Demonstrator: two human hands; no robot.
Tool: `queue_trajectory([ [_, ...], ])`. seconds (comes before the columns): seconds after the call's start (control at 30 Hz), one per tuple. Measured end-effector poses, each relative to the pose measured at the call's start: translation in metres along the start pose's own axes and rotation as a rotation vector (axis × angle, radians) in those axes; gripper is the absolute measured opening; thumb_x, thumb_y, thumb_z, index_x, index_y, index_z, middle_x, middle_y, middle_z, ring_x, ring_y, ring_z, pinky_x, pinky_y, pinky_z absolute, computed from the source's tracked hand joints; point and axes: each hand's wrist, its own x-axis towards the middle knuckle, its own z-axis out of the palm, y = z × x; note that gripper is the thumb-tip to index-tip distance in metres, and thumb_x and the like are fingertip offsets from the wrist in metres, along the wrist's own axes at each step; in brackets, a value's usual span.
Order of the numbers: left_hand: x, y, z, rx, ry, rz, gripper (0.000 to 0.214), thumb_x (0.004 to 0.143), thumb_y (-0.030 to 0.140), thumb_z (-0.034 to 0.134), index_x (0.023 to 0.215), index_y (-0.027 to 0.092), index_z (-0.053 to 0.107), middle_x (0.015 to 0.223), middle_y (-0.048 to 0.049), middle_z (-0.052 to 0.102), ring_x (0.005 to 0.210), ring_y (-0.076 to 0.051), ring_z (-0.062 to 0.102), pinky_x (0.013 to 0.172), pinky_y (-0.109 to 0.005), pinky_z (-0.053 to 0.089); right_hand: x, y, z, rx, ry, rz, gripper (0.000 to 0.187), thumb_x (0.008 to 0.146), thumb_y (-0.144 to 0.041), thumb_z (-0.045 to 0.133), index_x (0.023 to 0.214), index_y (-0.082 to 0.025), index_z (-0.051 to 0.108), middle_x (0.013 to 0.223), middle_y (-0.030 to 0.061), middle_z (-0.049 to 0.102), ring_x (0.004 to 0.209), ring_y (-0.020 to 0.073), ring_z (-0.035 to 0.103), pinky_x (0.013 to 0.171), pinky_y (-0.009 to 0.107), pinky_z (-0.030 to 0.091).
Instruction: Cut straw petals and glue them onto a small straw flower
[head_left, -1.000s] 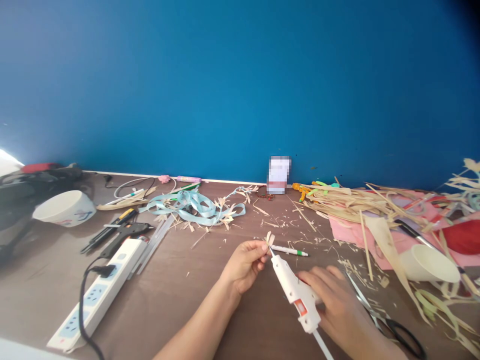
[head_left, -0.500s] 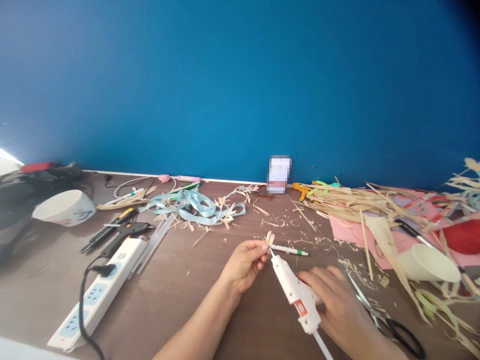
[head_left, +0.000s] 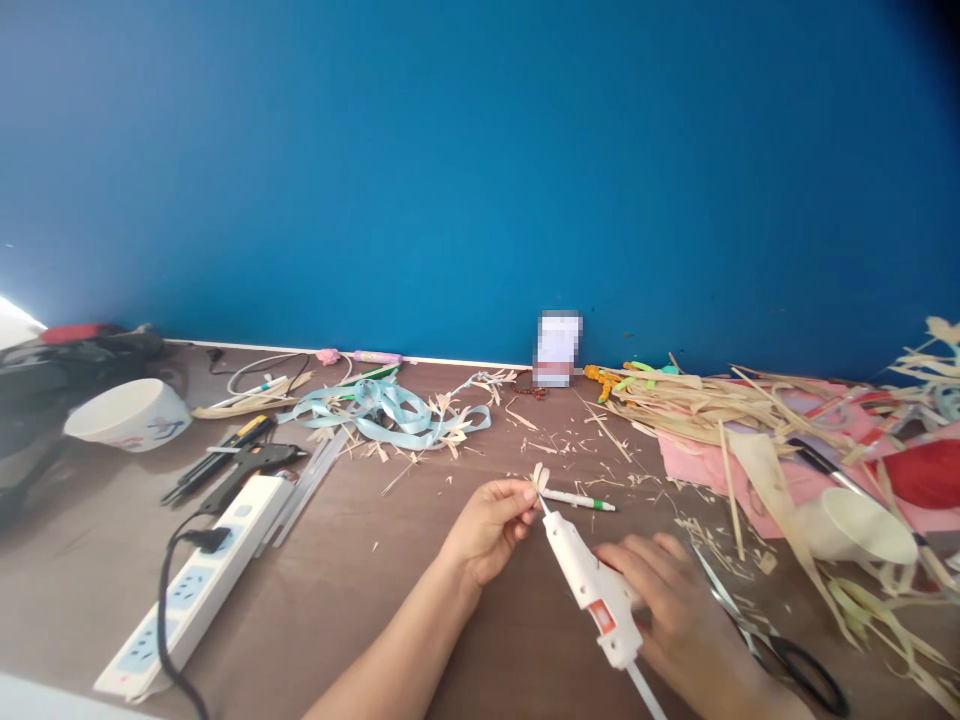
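Between the thumb and fingertips of my left hand [head_left: 491,525] is a small pale flower-like piece [head_left: 539,476] made of straw-coloured strips. My right hand [head_left: 671,600] is wrapped round the handle of a white hot glue gun [head_left: 589,580] with an orange-red switch. Its nozzle points up and left, at or very close to the base of the pale piece; whether they touch I cannot tell. A glue stick sticks out of the gun's back end. Just behind the nozzle lies a white pen [head_left: 581,499] with a green band.
Scissors [head_left: 757,635] lie by my right hand. Straw-coloured strips [head_left: 697,400], pink sheets and a pale cup [head_left: 859,530] crowd the right. Leftward are light blue ribbon [head_left: 397,415], clear glue sticks [head_left: 307,490], a black glue gun [head_left: 251,470], a power strip [head_left: 191,590] and a white bowl [head_left: 131,415].
Hardly anything differs. Both hands keep their places, with the glue gun's nozzle still at the pale piece; the whole view has shifted very slightly.
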Motion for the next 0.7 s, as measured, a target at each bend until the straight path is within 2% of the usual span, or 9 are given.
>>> queue_trajectory([
  [0.13,-0.0017,0.0015,0.0015,0.02,-0.004,0.002,0.02,0.057,0.024,0.075,0.06,0.007,0.063,0.053,-0.0001,0.052,0.045,-0.002,0.041,0.037,-0.01,0.029,-0.0003,0.0012,0.0012,0.02,-0.018,0.029,0.021,0.078,-0.017,0.048,0.099,-0.019,0.051,0.08,0.0046,0.057,0.068,0.0188,0.049,0.066,0.032,0.035],
  [0.27,-0.0022,0.0019,0.0008,0.035,-0.023,0.003,0.019,0.058,0.023,0.073,0.06,0.007,0.064,0.053,0.0004,0.052,0.044,-0.001,0.04,0.037,-0.01,0.029,0.0006,0.0005,0.0023,-0.029,-0.001,0.031,0.026,0.074,-0.014,0.048,0.099,-0.02,0.053,0.08,0.0051,0.058,0.073,0.0208,0.051,0.066,0.033,0.036],
  [0.53,-0.0003,-0.0003,0.0001,0.003,-0.009,-0.007,0.019,0.056,0.023,0.075,0.061,0.008,0.064,0.05,0.001,0.052,0.043,-0.002,0.041,0.037,-0.011,0.029,0.0003,-0.003,-0.0027,0.03,-0.045,0.03,0.025,0.076,-0.011,0.046,0.099,-0.019,0.052,0.078,0.0046,0.056,0.066,0.018,0.048,0.063,0.03,0.035],
  [0.7,-0.0013,0.0008,0.0003,0.033,-0.024,0.001,0.02,0.058,0.024,0.074,0.06,0.007,0.064,0.053,0.0,0.053,0.044,-0.002,0.041,0.037,-0.01,0.028,0.0009,-0.0019,-0.0014,0.034,-0.026,0.038,0.025,0.076,-0.012,0.047,0.101,-0.018,0.049,0.081,0.0051,0.056,0.07,0.0184,0.048,0.068,0.032,0.034],
])
